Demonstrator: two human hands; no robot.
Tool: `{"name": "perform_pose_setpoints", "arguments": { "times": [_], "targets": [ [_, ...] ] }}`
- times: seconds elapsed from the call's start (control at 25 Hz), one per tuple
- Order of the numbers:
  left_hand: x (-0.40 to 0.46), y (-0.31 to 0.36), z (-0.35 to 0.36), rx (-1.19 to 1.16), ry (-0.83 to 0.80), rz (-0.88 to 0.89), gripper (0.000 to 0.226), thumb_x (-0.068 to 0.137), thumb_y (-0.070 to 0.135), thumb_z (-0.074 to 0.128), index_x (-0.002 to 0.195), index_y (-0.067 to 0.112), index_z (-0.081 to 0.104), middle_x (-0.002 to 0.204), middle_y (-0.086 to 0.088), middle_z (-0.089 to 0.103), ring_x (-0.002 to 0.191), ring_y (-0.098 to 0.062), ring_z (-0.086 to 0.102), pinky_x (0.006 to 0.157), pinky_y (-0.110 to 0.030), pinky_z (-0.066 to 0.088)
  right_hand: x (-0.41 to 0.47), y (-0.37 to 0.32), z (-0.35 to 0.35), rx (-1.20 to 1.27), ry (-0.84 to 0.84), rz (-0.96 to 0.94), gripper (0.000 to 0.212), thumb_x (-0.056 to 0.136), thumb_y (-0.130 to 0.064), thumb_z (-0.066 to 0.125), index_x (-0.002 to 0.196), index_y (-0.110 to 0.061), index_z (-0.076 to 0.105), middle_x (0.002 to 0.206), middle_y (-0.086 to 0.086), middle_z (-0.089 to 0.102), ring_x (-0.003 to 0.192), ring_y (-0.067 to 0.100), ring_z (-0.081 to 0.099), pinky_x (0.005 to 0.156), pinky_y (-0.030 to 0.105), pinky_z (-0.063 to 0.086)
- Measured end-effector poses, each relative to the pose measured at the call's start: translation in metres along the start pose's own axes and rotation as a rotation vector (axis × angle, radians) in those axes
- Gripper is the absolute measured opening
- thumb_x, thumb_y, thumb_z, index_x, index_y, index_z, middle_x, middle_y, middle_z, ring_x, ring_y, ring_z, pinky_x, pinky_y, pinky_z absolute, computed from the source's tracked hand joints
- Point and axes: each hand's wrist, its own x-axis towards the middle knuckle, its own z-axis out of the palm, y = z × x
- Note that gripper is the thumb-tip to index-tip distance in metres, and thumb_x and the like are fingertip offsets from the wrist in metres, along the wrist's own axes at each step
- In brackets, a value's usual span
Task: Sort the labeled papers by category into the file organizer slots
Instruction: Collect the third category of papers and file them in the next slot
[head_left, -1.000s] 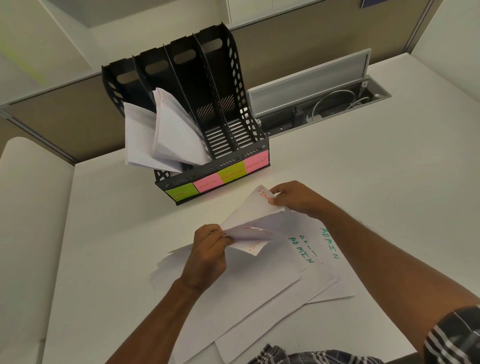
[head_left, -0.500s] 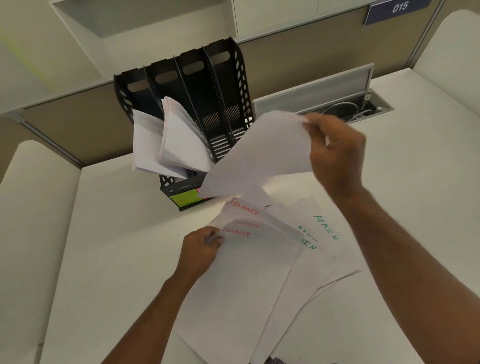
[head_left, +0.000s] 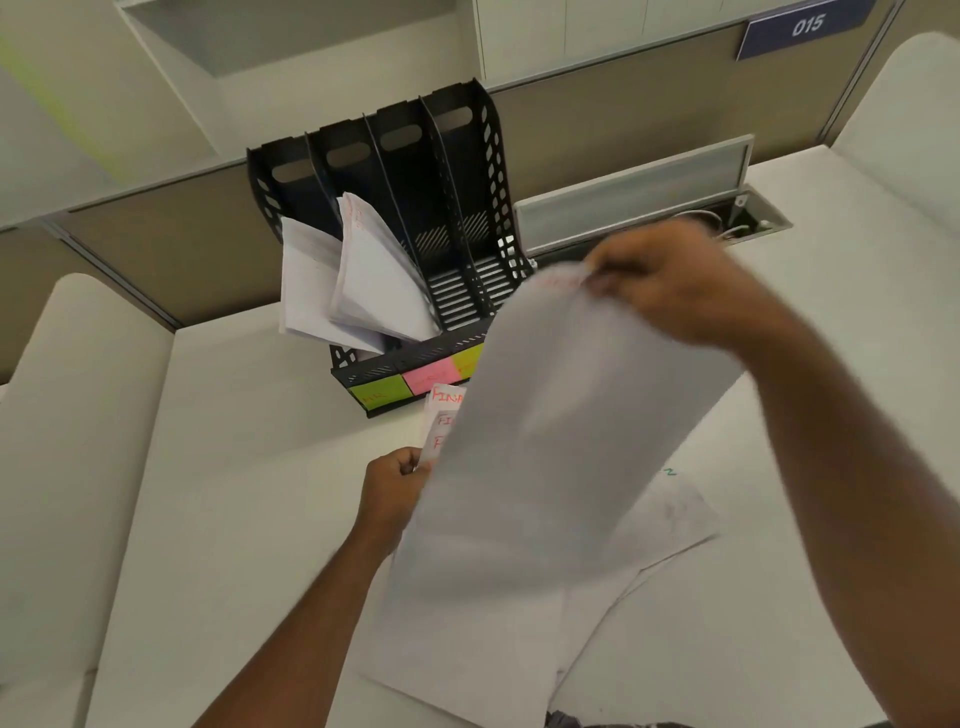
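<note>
From the head view I see my right hand (head_left: 680, 283) raised over the white desk (head_left: 234, 519), its grip pinched on the top edge of a large white sheet of paper (head_left: 561, 431) that hangs down and toward me, blurred. Faint red lettering shows near the pinched edge, too smeared to read.

My left hand (head_left: 392, 493) sits lower, near the middle of the desk, its grip closed on the corner of a fanned stack of white papers with red lettering (head_left: 441, 421); the letters "FIN" show on several of them before the hanging sheet covers the rest. More white sheets (head_left: 670, 514) lie flat on the desk under and to the right of the hanging sheet, one with a trace of green writing at its edge.

Behind them stands the black plastic four-slot file organizer (head_left: 457, 218), against the beige partition wall (head_left: 171, 244). Its two left slots hold white papers (head_left: 358, 275) that lean and splay outward; the two right slots show bare slatted floors. Green and pink sticky labels (head_left: 405, 382) run along its front lip; their writing is too small to read.

To the right of the organizer a grey cable hatch (head_left: 639, 189) in the desk stands open, with cables inside. A blue sign reading 015 (head_left: 805, 23) is fixed on the wall above.
</note>
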Motion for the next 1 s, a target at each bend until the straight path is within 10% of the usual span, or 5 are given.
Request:
{"name": "perform_pose_setpoints", "arguments": {
  "times": [0.24, 0.56, 0.68, 0.8, 1.0],
  "targets": [
    [0.000, -0.007, 0.006, -0.200, -0.002, -0.072, 0.011, 0.092, 0.014, 0.068, 0.100, 0.011, 0.075, 0.093, -0.002, 0.077, 0.078, -0.016, 0.070, 0.067, -0.024, 0.055, -0.031, 0.037, 0.156, -0.086, -0.364, 0.168, 0.025, 0.094, -0.016, 0.057, 0.113, -0.019, 0.073, 0.115, 0.006, 0.073, 0.099, 0.028, 0.066, 0.083, 0.030, 0.052],
    [-0.019, -0.008, 0.018, -0.145, -0.073, 0.010, 0.020, 0.093, 0.029, 0.065, 0.112, 0.022, 0.071, 0.105, 0.004, 0.076, 0.090, -0.018, 0.075, 0.077, -0.036, 0.063, -0.049, 0.046, 0.212, -0.074, -0.373, 0.233, 0.031, 0.097, -0.025, 0.058, 0.126, -0.023, 0.066, 0.134, 0.001, 0.063, 0.115, 0.024, 0.062, 0.097, 0.032, 0.050],
    [-0.022, -0.005, 0.016, -0.086, -0.023, 0.063, 0.018, 0.092, 0.016, 0.067, 0.107, 0.026, 0.069, 0.105, 0.004, 0.075, 0.091, -0.019, 0.074, 0.077, -0.036, 0.063, -0.058, 0.058, 0.204, 0.036, -0.075, 0.291, 0.048, 0.093, -0.029, 0.063, 0.138, -0.020, 0.052, 0.139, 0.003, 0.057, 0.126, 0.023, 0.052, 0.104, 0.033, 0.040],
    [-0.019, -0.001, 0.001, -0.253, 0.030, 0.018, 0.016, 0.090, 0.010, 0.067, 0.096, 0.023, 0.075, 0.098, 0.000, 0.078, 0.087, -0.025, 0.075, 0.075, -0.040, 0.062, -0.078, 0.079, 0.182, 0.357, 0.243, 0.547, 0.078, 0.084, -0.040, 0.073, 0.148, -0.022, 0.033, 0.148, 0.001, 0.043, 0.135, 0.017, 0.040, 0.111, 0.034, 0.032],
    [-0.027, 0.017, -0.004, -0.544, -0.006, 0.070, 0.040, 0.090, 0.006, 0.067, 0.125, 0.022, 0.060, 0.110, -0.008, 0.076, 0.095, -0.026, 0.074, 0.074, -0.036, 0.061, -0.118, 0.088, 0.167, 1.136, -0.307, 0.693, 0.054, 0.079, -0.032, 0.080, 0.125, -0.011, 0.064, 0.119, 0.012, 0.071, 0.106, 0.030, 0.070, 0.086, 0.042, 0.058]
  ]
}}
